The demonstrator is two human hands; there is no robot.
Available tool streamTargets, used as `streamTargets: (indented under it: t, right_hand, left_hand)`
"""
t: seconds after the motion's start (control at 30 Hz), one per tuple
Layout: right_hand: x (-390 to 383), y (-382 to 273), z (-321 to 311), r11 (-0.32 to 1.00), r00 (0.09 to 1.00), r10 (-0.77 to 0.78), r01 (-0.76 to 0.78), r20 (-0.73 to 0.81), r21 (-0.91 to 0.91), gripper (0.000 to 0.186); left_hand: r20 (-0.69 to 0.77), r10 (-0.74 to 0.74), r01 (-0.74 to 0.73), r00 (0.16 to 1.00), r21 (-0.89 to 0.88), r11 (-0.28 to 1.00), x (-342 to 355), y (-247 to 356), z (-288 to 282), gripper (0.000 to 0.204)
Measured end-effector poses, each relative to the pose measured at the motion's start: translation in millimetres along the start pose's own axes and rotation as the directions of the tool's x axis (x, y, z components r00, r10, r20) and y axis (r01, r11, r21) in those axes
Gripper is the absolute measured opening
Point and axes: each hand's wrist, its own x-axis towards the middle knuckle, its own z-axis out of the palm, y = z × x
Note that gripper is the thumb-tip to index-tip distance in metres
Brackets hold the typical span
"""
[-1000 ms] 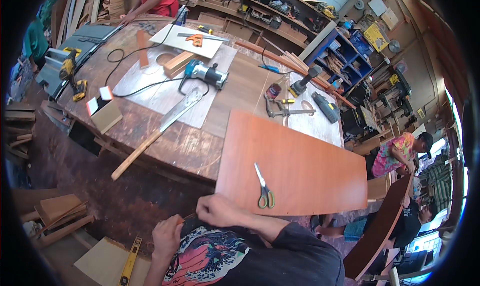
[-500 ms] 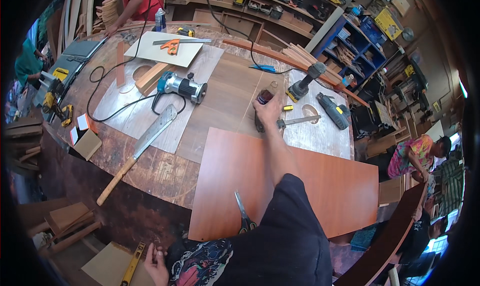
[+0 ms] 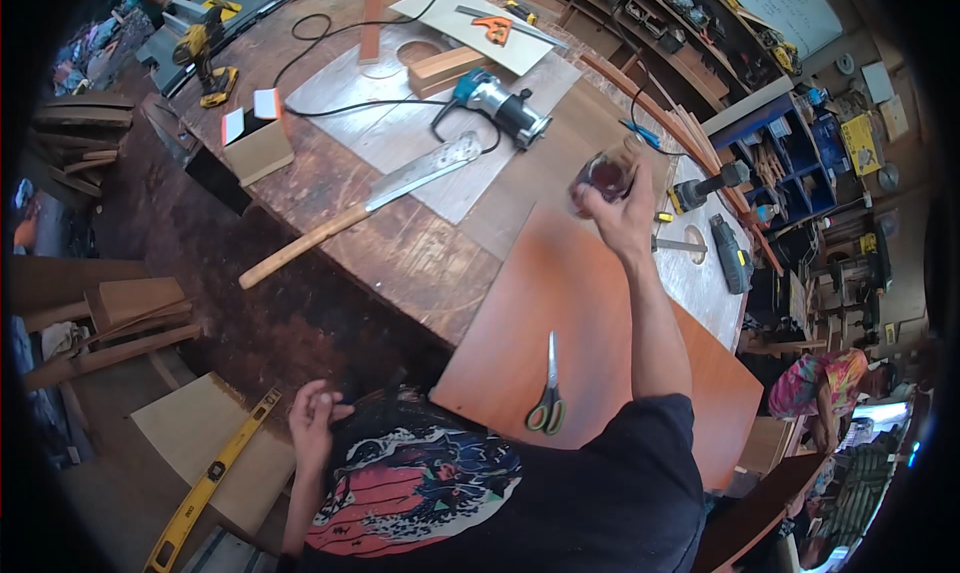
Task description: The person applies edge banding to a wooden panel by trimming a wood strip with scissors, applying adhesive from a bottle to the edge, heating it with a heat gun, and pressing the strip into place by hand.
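My right hand [image 3: 622, 213] holds a clear glass [image 3: 606, 173] with dark reddish liquid in it, tilted above the workbench. Beneath that arm lies a reddish-brown wooden panel [image 3: 590, 303], with scissors [image 3: 548, 398] near its front edge. My left hand [image 3: 312, 423] hangs low beside my body, its fingers loosely bent and apart, with nothing visible in them. Left of the glass rest a teal router [image 3: 500, 108] and a long blade with a wooden handle [image 3: 355, 216]. A grey and black power tool [image 3: 731, 255] lies to the right of my right hand.
A yellow spirit level [image 3: 215, 470] leans on a pale board at lower left. On the bench's far left stand a yellow drill [image 3: 205, 58] and a sanding block [image 3: 258, 148]. An orange square [image 3: 492, 30] lies on a white board. Another person [image 3: 820, 388] is at far right.
My right hand has lifted the glass off the bench and brought it closer. My left hand has come up slightly. The view has swung left, so the bench appears shifted right.
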Motion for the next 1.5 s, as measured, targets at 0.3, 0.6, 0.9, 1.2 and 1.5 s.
streamTargets:
  t: [0.3,0.6,0.9,1.2,1.5]
  right_hand:
    - [-214.2,-155.8,184.0,0.947,0.835,0.159,-0.28,0.527,0.158,0.078]
    - [-267.0,-218.6,239.3,0.926,0.778,0.005,-0.241,0.628,0.292,0.085]
    - [-239.0,-198.8,223.8,0.865,0.783,-0.078,-0.255,0.617,0.432,0.091]
    - [-208.4,-140.9,196.7,0.643,0.796,-0.093,-0.411,0.599,0.646,0.082]
    - [-204.1,-123.9,213.8,0.521,0.82,0.019,-0.497,0.572,0.694,0.072]
  left_hand:
    - [0.294,0.265,-0.344,0.919,0.263,0.901,40.6,52.5,-36.0,0.033]
    - [0.553,0.421,-0.693,0.718,0.625,0.36,9.3,135.9,-60.9,0.083]
    - [0.529,0.301,-0.608,0.794,0.694,0.386,20.3,156.8,-28.1,0.071]
    - [0.624,0.056,-0.606,0.78,0.729,0.317,35.1,181.2,22.3,0.071]
    - [0.607,-0.155,-0.518,0.779,0.763,0.386,57.0,203.3,28.2,0.069]
